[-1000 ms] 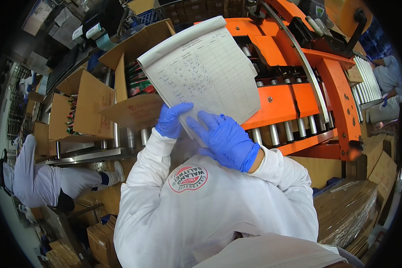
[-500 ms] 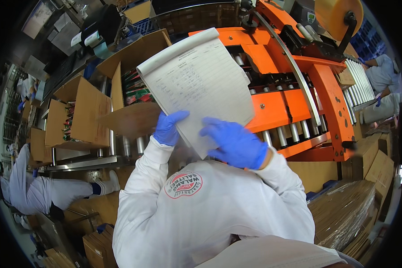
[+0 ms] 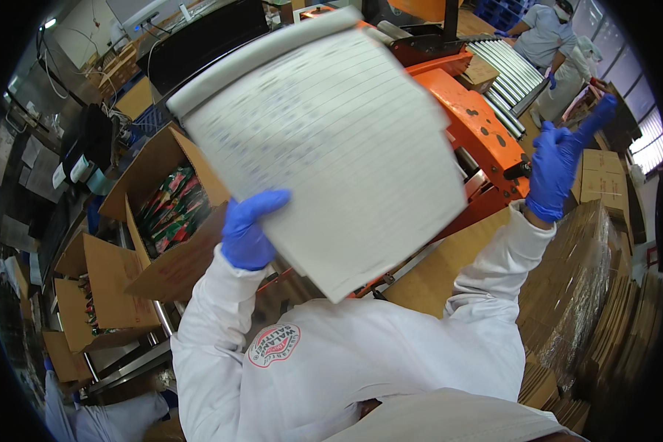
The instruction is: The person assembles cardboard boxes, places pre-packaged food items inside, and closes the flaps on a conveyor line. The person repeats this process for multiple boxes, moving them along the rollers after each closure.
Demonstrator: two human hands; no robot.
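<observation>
My left hand, in a blue glove, grips the lower left edge of a pad of lined paper, thumb on top. The pad's upper sheets are rolled back over its top edge. Handwriting covers its upper left part, too blurred to read. Out to the right, my right hand, gloved in blue too, is raised away from the pad and holds nothing. Its index finger stretches up and to the right; the other fingers look partly curled.
An orange machine stands behind the pad, with a roller conveyor beyond it and two people at the far right. Open cartons with red and green packets are at left. Plastic-wrapped flat cardboard is stacked at right.
My right hand has left the pad and swung up to the right, its index finger now extended. The pad is nearer in my left hand. The view has turned to the right.
</observation>
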